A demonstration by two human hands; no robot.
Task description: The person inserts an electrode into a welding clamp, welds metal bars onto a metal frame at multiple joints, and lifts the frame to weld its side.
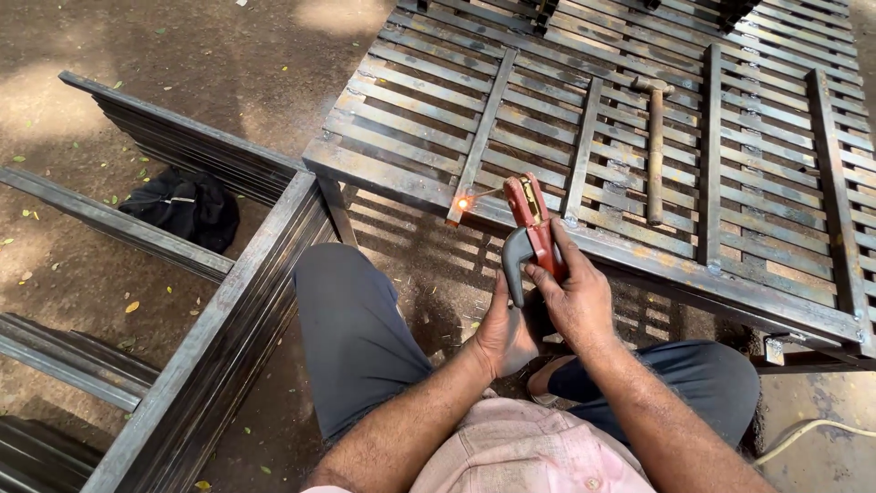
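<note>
The red welding holder (532, 224) sits just in front of the person's knees, at the near edge of the metal grate (730, 137). Both hands are closed around it: the right hand (575, 297) on the red grip, the left hand (506, 333) lower down by the grey lever. It stands up and leans away. Its thin rod (484, 194) points left to a glowing orange spot (463, 204) on the grate's near bar. A hammer (655, 146) lies on the grate further back to the right. A black cloth (187, 208) lies on the dirt by the steel frame (228, 319) on the left.
</note>
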